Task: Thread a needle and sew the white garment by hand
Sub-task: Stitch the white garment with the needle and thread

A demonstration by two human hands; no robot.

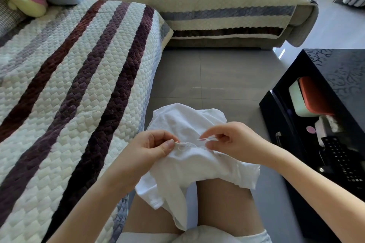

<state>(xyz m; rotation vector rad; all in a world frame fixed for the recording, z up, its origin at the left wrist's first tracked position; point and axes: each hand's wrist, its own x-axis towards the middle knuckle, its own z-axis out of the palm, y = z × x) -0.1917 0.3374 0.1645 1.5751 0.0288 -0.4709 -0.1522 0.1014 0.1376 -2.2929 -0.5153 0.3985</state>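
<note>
Lying over the person's knees, the white garment [189, 162] is bunched between both hands. The left hand [156, 146] pinches its stitched edge with thumb and forefinger; the right hand [235, 142] pinches the needle [203, 139] just above the cloth.

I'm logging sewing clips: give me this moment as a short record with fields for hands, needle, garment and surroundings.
left hand: pinches the white garment at its stitched edge
right hand: pinches the needle, held level near that edge
needle tip: points toward the left hand
garment position: crumpled on the lap
surroundings: striped sofa cover left, black table right
</note>
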